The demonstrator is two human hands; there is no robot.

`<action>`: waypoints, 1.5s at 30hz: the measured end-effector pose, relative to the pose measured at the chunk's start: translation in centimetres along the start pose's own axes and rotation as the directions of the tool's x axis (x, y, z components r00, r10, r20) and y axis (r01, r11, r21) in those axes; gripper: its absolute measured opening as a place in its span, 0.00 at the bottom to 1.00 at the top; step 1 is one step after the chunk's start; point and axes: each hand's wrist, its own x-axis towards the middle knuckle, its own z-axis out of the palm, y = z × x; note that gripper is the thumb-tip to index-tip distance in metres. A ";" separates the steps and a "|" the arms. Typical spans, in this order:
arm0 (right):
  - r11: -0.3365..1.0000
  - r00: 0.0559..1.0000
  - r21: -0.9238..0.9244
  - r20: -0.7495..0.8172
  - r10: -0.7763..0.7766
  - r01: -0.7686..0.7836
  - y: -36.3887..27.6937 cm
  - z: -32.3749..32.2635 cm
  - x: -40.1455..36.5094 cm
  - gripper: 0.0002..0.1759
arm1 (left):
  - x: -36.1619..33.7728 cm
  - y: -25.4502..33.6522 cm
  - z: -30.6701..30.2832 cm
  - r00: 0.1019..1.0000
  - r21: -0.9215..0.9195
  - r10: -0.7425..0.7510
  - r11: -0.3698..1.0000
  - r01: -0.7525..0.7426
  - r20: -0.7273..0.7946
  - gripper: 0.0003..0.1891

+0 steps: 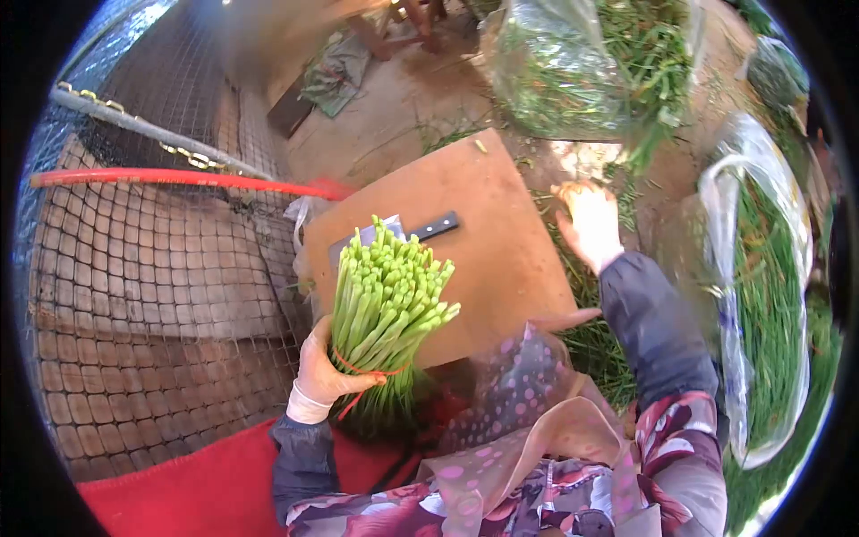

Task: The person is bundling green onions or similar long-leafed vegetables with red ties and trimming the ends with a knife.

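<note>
"What colours have you got there?"

"The bunch of stems (385, 300) I hold is bright green, paler at the cut ends; the band (362, 371) round it is red; the board (492, 268) beyond is plain orange-brown, and the knife handle (436, 225) on it black with small pale dots."

"And to the left?"

"Black netting (157, 268) in a square grid; a red tube (179, 179) across its far part; red cloth (179, 488) near me."

"Your clothes?"

"My sleeves (649, 309) are dark blue-grey; my apron (519, 376) is mauve-brown with pink dots; my floral top (667, 438) mixes maroon, white and grey."
</note>
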 end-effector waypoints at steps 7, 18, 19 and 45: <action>0.024 0.914 0.916 0.400 -0.068 -0.400 -8.5 -11.3 -6.1 0.43 | -2.8 8.8 5.8 0.903 -0.039 0.276 0.959 -0.279 0.330 0.43; -0.537 0.936 0.831 0.290 0.197 -0.144 -3.4 -16.3 -29.9 0.25 | -5.7 17.4 10.5 0.812 -0.479 0.500 0.816 -0.324 0.301 0.35; -0.368 0.892 0.876 0.403 0.204 -0.312 -7.5 -18.2 -32.6 0.30 | -4.6 18.8 9.6 0.812 -0.361 0.472 0.864 -0.350 0.342 0.35; -0.214 0.896 0.977 0.088 0.435 0.008 -14.1 -22.8 -52.4 0.47 | -12.9 34.1 33.8 -0.324 -0.540 0.639 0.172 -0.824 0.698 0.44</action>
